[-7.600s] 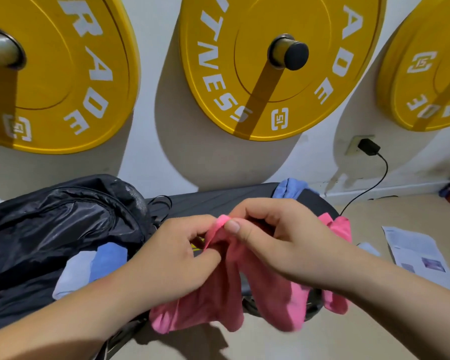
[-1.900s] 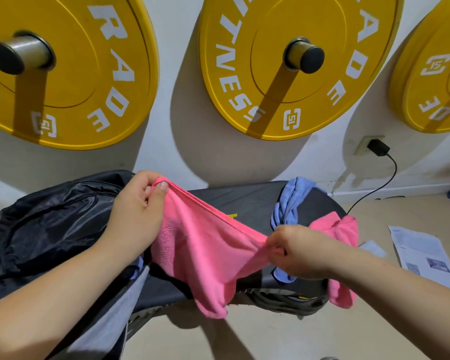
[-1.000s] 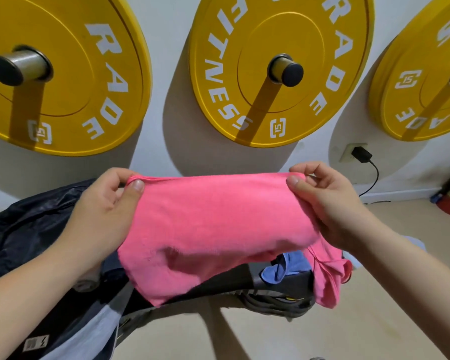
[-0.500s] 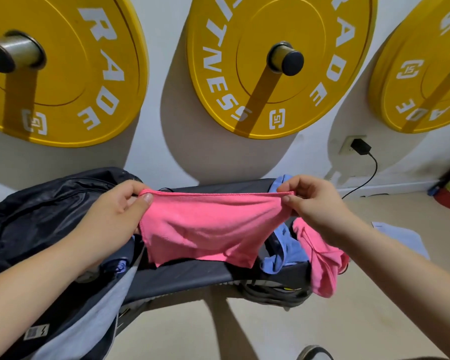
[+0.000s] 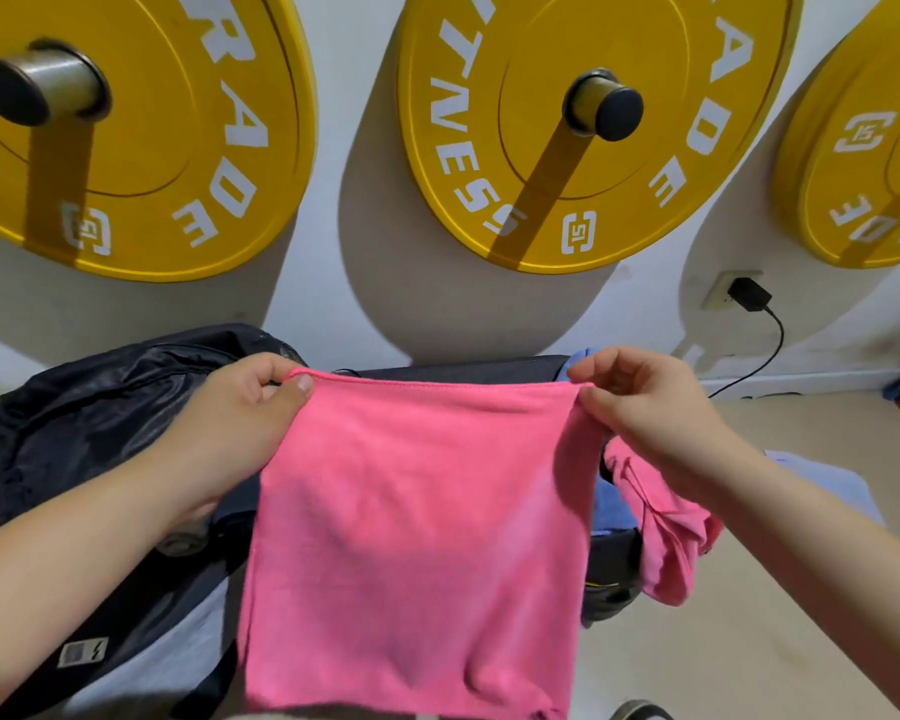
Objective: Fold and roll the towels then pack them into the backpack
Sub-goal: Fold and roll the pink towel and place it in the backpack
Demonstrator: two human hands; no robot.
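A pink towel [image 5: 411,537] hangs spread flat in front of me, held up by its two top corners. My left hand [image 5: 230,423] pinches the left corner, my right hand [image 5: 645,413] pinches the right corner. A black backpack [image 5: 74,418] lies at the left on a dark bench [image 5: 463,367], most of which the towel hides. A second pink towel [image 5: 661,532] droops over the bench's right end, beside a blue towel [image 5: 611,506] that shows only in part.
Three yellow weight plates [image 5: 567,122] hang on pegs on the white wall behind. A black charger [image 5: 749,296] sits in a wall socket with its cable running down. Papers [image 5: 827,485] lie on the beige floor at the right.
The towel, bunched and short half a second ago, now hangs full length and flat. Both hands keep their corners and stay about as far apart.
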